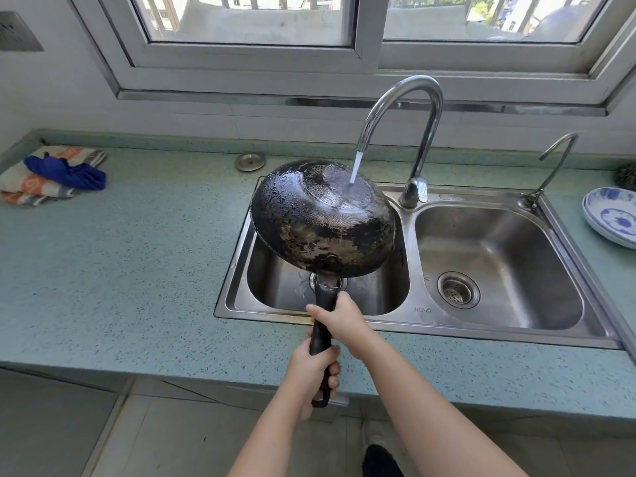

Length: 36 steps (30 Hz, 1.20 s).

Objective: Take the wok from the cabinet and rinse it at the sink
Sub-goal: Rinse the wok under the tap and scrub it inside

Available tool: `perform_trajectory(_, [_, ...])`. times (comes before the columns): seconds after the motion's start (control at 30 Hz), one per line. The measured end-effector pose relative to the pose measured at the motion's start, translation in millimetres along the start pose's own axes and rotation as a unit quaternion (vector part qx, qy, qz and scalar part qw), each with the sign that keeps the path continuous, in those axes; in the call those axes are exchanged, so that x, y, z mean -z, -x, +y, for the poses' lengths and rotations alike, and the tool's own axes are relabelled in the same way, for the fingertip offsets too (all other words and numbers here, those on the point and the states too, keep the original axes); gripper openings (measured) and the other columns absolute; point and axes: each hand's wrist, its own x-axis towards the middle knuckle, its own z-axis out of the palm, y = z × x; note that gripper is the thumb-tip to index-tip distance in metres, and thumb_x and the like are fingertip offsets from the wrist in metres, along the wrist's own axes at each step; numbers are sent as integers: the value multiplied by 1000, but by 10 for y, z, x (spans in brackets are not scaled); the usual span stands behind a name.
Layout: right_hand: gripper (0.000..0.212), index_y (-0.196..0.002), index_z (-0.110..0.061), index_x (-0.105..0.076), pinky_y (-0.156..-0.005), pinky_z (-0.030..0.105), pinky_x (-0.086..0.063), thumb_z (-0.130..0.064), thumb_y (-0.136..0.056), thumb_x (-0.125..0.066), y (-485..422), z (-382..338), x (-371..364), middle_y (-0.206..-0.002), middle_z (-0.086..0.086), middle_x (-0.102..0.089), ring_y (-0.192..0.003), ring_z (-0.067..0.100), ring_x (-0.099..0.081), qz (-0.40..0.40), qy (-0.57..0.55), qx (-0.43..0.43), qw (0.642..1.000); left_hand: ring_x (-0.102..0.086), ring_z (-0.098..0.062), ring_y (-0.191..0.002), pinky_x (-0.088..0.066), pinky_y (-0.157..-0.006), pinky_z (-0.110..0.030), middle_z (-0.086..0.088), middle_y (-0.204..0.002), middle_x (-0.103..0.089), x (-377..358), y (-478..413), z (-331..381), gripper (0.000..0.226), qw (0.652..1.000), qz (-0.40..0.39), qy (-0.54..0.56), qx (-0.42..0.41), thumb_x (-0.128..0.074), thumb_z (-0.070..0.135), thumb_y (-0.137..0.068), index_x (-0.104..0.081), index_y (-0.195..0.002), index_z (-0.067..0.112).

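A blackened wok (320, 218) hangs upside down over the left basin of the steel double sink (409, 316), its scorched underside facing up. Water runs from the tall curved tap (404, 98) onto the wok's bottom near its far right side. Both hands grip the wok's long black handle: my right hand (340, 318) is closed around it close to the pan, and my left hand (315, 370) is closed around it lower down, near the handle's end.
On the teal countertop (137, 253) lie folded cloths (51, 173) at the far left and a round metal sink plug (250, 161) behind the sink. A small second tap (554, 163) stands at the right basin. Blue-and-white plates (612, 215) sit at the right edge. A window runs along the back.
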Motion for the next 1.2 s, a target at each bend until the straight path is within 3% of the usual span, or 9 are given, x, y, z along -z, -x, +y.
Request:
perform_trajectory(0.3, [30, -104, -7, -40, -55, 24, -52, -20, -88, -62, -9, 20, 7, -89, 6, -60, -62, 15, -65, -5, 2, -4, 1000, -39, -11, -34, -33, -36, -20, 0, -46, -45, 7, -9, -20, 10, 1000, -4, 5, 0, -52, 8, -90, -46, -83, 13])
perform_trajectory(0.47, [33, -107, -6, -41, -65, 31, -56, -21, -87, -62, -20, 32, -6, -94, 10, -61, -67, 19, -67, -3, 9, -2, 1000, -38, -11, -35, -33, -36, -20, 0, -47, -45, 21, -8, -21, 11, 1000, -8, 10, 4, -52, 7, -90, -46, -83, 14])
perform_trajectory(0.63, [36, -112, -4, -41, -55, 24, -53, -21, -87, -62, -21, 21, 3, -96, 12, -62, -63, 15, -66, -10, 12, -7, 1000, -39, -11, -35, -33, -36, -20, 1, -47, -45, 30, -19, -27, 10, 1000, -11, 13, 4, -52, 8, -90, -47, -83, 14])
perform_trajectory(0.7, [35, -110, -6, -42, -59, 28, -55, -22, -87, -63, -43, 51, -2, -98, 12, -62, -67, 18, -67, -10, 12, -8, 1000, -39, -11, -35, -33, -36, -20, 0, -47, -45, 32, -23, -32, 11, 1000, -10, 12, 4, -52, 8, -90, -46, -83, 14])
perform_trajectory(0.8, [32, -96, -15, -44, -80, 44, -57, -29, -80, -67, -52, 78, -27, -105, 13, -63, -85, 27, -69, 7, 20, 3, 1000, -39, -12, -36, -32, -38, -21, 0, -48, -45, 48, -20, -43, 9, 1000, -11, 4, -1, -52, 8, -90, -46, -84, 12])
perform_trajectory(0.87, [30, -90, -19, -44, -83, 46, -56, -31, -78, -68, -61, 99, -31, -106, 13, -64, -90, 29, -68, 3, 20, 4, 1000, -39, -12, -36, -32, -38, -21, 0, -47, -45, 53, -17, -53, 9, 1000, -6, -3, -8, -52, 8, -90, -47, -83, 12])
perform_trajectory(1.0, [27, -102, -9, -42, -59, 26, -56, -17, -87, -62, -14, 121, -13, -90, 7, -60, -66, 19, -67, -14, -47, 6, 999, -39, -13, -36, -32, -40, -23, 1, -46, -46, 47, -10, -75, 11, 999, 15, -23, -22, -51, 7, -90, -48, -80, 12])
perform_trajectory(1.2, [21, -103, -4, -42, -64, 31, -58, -13, -91, -57, 1, 172, -18, -83, 6, -58, -65, 18, -66, -17, -83, 12, 996, -40, -15, -38, -33, -39, -23, -4, -51, -45, 46, -17, -112, 14, 996, 56, -58, -49, -51, 5, -89, -50, -78, 13])
